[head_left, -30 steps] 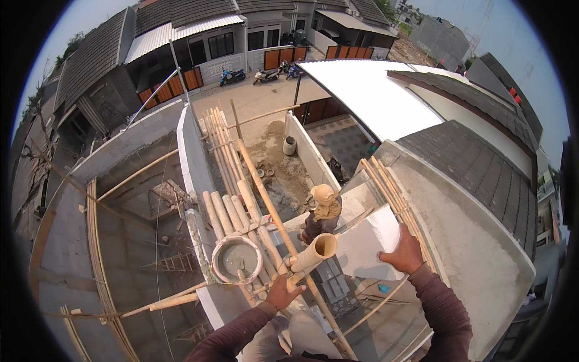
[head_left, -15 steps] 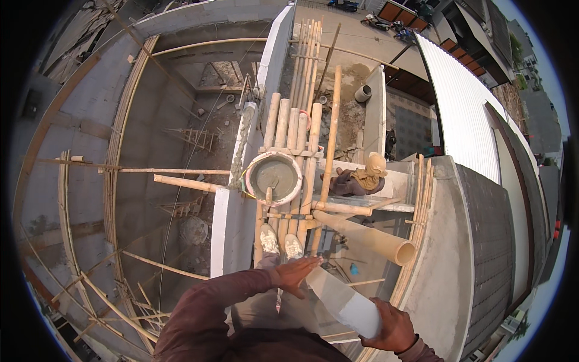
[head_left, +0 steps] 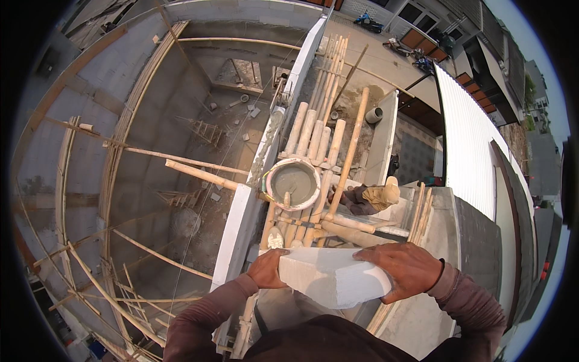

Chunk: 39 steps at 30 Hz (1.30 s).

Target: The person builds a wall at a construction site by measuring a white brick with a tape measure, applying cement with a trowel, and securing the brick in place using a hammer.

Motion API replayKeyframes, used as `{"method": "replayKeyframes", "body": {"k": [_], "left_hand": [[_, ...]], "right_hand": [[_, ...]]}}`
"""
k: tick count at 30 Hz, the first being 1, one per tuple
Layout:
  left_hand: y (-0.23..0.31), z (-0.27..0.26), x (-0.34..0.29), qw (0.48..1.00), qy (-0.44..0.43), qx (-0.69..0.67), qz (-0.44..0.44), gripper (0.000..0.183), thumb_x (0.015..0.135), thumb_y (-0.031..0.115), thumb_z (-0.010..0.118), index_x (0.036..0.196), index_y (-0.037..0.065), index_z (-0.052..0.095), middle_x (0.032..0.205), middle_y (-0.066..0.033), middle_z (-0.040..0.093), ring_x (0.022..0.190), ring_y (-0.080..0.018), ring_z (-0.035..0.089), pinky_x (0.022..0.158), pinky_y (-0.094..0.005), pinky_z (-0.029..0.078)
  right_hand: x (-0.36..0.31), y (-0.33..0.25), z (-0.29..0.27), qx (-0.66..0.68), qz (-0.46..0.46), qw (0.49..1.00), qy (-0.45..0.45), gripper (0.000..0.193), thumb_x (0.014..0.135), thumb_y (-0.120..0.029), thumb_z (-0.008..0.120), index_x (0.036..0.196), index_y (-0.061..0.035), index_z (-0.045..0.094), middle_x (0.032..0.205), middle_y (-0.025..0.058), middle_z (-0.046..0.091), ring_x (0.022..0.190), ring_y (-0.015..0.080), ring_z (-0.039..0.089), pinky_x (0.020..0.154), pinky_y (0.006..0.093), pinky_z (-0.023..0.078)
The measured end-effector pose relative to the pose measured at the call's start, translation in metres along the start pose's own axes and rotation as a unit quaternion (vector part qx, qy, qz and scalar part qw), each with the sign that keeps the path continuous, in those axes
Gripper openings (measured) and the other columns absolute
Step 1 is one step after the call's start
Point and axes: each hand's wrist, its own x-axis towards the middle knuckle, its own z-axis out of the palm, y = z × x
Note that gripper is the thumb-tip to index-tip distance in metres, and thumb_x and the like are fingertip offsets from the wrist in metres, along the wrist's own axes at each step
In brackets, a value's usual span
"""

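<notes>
A pale grey-white lightweight concrete block (head_left: pixel 329 274) is held up in front of my body between both hands. My left hand (head_left: pixel 267 269) grips its left end, with the fingers closed against the side. On the other end my right hand (head_left: pixel 405 268) is wrapped over the top and the end face. Beyond the block stands a round bucket (head_left: pixel 265 180) of grey wet mortar (head_left: pixel 297 183). A trowel's handle (head_left: pixel 287 199) sticks up at the bucket's near rim, its blade hidden in the mortar. One of my shoes (head_left: pixel 275 238) shows on the bamboo scaffold.
Left of the scaffold runs a white block wall (head_left: pixel 240 211), with rough mortar (head_left: pixel 272 136) along its farther top. Bamboo poles (head_left: pixel 313 139) form the narrow platform. A person (head_left: pixel 374 199) works lower down at the right. A deep walled space (head_left: pixel 199 145) drops away left.
The block has swung from low right to the middle and turned crosswise. My left hand, earlier outstretched near its far end, now grips it. The view has shifted.
</notes>
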Motion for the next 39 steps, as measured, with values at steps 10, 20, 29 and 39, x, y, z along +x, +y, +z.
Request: {"method": "replayKeyframes", "body": {"k": [10,20,29,39], "left_hand": [[0.022,-0.050,-0.049,0.975,0.121,0.116,-0.148,0.078,0.060,0.041,0.093,0.115,0.000,0.057,0.103,-0.0202,0.065,0.096,-0.0386,0.067,0.085,-0.0463,0.054],[0.003,-0.081,0.038,0.923,0.086,0.168,-0.336,0.076,0.066,0.049,0.088,0.109,-0.003,0.052,0.107,-0.0261,0.066,0.102,-0.0439,0.066,0.087,-0.0491,0.053],[-0.053,-0.119,0.212,0.886,0.095,0.227,-0.392,0.094,0.071,0.062,0.080,0.120,-0.011,0.047,0.117,-0.0321,0.065,0.110,-0.0448,0.065,0.096,-0.0466,0.051],[-0.141,-0.120,0.351,0.866,0.153,0.232,-0.415,0.101,0.070,0.060,0.079,0.133,-0.011,0.046,0.124,-0.0278,0.065,0.117,-0.0399,0.064,0.102,-0.0432,0.049]], "right_hand": [[0.045,0.029,-0.016,-0.125,0.018,0.985,0.115,0.113,0.063,-0.026,0.090,0.157,-0.0104,0.028,0.153,0.0218,0.039,0.141,0.0356,0.042,0.117,0.0555,0.032],[-0.103,0.049,0.106,-0.087,0.377,0.683,0.619,0.096,0.074,-0.024,0.080,0.154,0.0009,0.031,0.154,0.0242,0.038,0.145,0.0411,0.034,0.120,0.0525,0.025],[-0.073,0.078,0.129,0.094,0.328,0.671,0.658,0.084,0.078,-0.027,0.073,0.147,0.0083,0.040,0.148,0.0265,0.043,0.140,0.0395,0.041,0.118,0.0485,0.029],[-0.051,0.079,0.154,0.106,0.360,0.638,0.673,0.073,0.087,-0.050,0.070,0.124,0.0116,0.059,0.121,0.0256,0.061,0.115,0.0333,0.059,0.100,0.0428,0.047]]}}
